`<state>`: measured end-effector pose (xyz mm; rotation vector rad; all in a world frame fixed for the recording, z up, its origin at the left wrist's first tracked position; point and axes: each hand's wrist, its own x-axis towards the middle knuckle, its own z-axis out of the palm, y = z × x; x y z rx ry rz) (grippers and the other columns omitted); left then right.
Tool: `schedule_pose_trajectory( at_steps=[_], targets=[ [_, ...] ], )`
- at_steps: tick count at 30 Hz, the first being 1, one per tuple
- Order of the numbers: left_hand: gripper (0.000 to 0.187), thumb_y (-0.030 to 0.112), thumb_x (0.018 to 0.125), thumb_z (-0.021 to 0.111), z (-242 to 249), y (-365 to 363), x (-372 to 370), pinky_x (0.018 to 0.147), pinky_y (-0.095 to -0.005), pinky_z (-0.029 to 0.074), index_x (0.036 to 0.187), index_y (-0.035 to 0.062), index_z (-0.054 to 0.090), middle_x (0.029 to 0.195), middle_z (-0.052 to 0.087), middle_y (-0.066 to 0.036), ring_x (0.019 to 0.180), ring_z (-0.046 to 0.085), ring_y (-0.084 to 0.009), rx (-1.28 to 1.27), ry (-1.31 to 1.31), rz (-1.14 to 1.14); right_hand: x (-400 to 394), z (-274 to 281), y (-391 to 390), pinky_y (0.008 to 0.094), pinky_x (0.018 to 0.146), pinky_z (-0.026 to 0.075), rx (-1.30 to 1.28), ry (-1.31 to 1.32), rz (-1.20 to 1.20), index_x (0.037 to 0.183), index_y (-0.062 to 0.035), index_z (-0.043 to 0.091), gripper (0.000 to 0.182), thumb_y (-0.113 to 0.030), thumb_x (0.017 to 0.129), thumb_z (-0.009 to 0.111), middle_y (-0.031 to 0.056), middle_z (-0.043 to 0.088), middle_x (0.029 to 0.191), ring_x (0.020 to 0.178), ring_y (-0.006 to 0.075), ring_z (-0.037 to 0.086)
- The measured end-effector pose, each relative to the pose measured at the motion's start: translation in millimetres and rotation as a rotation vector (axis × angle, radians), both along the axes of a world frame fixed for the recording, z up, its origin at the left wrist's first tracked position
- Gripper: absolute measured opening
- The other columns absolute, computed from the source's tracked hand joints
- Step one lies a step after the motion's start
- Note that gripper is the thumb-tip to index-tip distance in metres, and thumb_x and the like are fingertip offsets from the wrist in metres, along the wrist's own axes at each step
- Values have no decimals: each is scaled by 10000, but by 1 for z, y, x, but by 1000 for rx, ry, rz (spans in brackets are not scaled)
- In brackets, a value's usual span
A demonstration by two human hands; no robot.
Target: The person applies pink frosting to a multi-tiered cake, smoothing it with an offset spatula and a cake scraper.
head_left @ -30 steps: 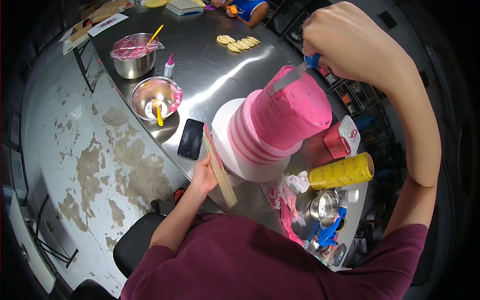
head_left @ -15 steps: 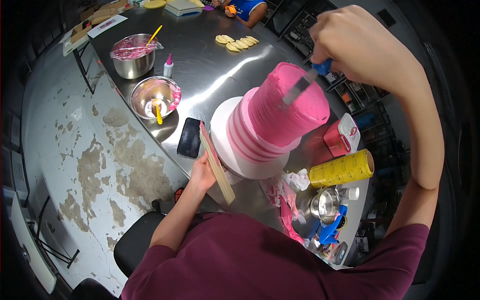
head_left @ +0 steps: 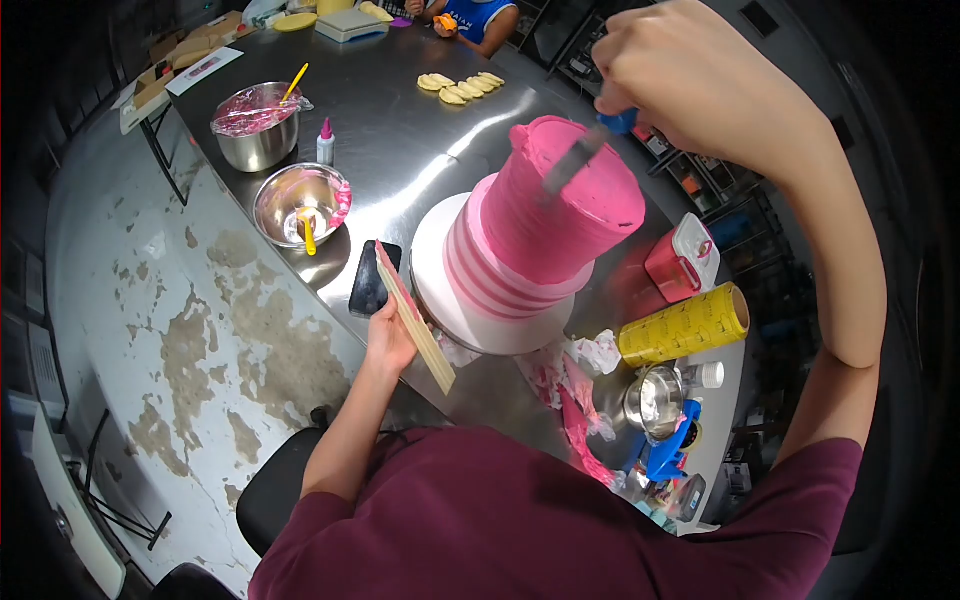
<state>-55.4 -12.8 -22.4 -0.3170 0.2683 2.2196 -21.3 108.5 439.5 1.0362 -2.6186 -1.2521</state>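
A tall two-tier pink cake (head_left: 545, 225) stands on a round white board (head_left: 432, 262), its lower tier striped pink and white. My right hand (head_left: 665, 75) is raised above it, closed round the blue handle of a palette knife (head_left: 575, 165). The motion-blurred blade overlaps the cake's top near the edge. Low on the near left, my left hand (head_left: 392, 340) grips a flat wooden strip (head_left: 425, 340) with pink frosting along one edge. Partly behind that strip lies a black phone (head_left: 369, 282).
On the left are a frosting-smeared bowl (head_left: 270, 207), a plastic-covered steel bowl (head_left: 258, 150) and a small bottle (head_left: 325, 143). Right of the cake are a pink tub (head_left: 672, 272), a yellow film roll (head_left: 680, 325) and a metal bowl (head_left: 655, 400). A person (head_left: 480, 22) sits across the table.
The whole view has shifted slightly, with the cake and table items appearing a little further left. Both hands keep their holds, and the knife remains over the cake's top.
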Motion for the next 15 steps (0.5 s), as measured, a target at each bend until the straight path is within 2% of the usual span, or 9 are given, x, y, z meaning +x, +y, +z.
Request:
schedule_pose_trajectory(
  at_steps=[1,4,5,7,10,12,13,14,15],
  targets=[
    [283,328,898,345,-2,0,2,899,-454,327,857,109,518,1048,521,-107,1025,457,-298,1,-2,-6,-2,3,-1,341,569,462,-10,-19,23,586,-7,577,127,-118,627,531,137,574,594,620,278,590],
    [295,332,900,338,6,2,11,875,-456,337,852,98,511,991,527,-97,983,470,-288,-26,-9,-23,5,6,-14,348,584,462,83,-59,-225,602,-22,589,118,-133,608,551,129,577,604,634,278,587],
    [298,333,900,338,11,2,13,861,-458,344,849,95,510,951,534,-90,947,480,-277,-56,-12,-29,9,1,-12,334,597,462,76,-24,-199,598,-28,603,79,-99,562,604,110,575,619,657,262,582],
    [302,335,900,338,12,1,14,833,-466,355,845,92,508,865,536,-75,866,490,-256,-31,0,-40,16,-10,-1,304,622,462,65,44,-145,589,-42,632,144,-30,469,710,72,571,648,704,229,574],
    [278,333,902,339,6,-1,12,776,-448,378,890,106,500,783,522,-39,760,489,-214,51,33,-44,15,-5,1,306,621,459,-16,62,-2,589,-43,634,153,-31,457,711,70,564,617,687,236,572],
    [250,326,908,341,11,1,13,717,-396,403,985,139,488,802,513,0,731,488,-176,-4,32,-47,2,11,-1,344,596,459,10,-19,-165,611,-45,613,92,-108,545,616,105,573,608,651,268,581],
    [258,326,905,340,14,2,13,732,-424,396,935,121,493,770,510,-16,723,484,-190,-35,-1,-33,-4,20,-3,363,583,459,25,-60,-247,622,-46,603,112,-147,589,568,123,577,603,633,284,585],
    [275,327,902,339,17,3,13,748,-452,389,884,104,498,737,506,-33,716,481,-204,-64,-34,-19,-9,21,-10,373,579,457,68,-43,-393,660,-67,623,119,-156,596,578,125,584,612,633,291,585],
    [300,327,899,338,19,4,12,764,-480,383,833,86,504,704,502,-49,709,477,-218,-93,-67,-4,-15,21,-13,372,577,458,54,-47,-426,670,-65,627,123,-157,601,582,128,587,617,636,291,588]
  ],
)
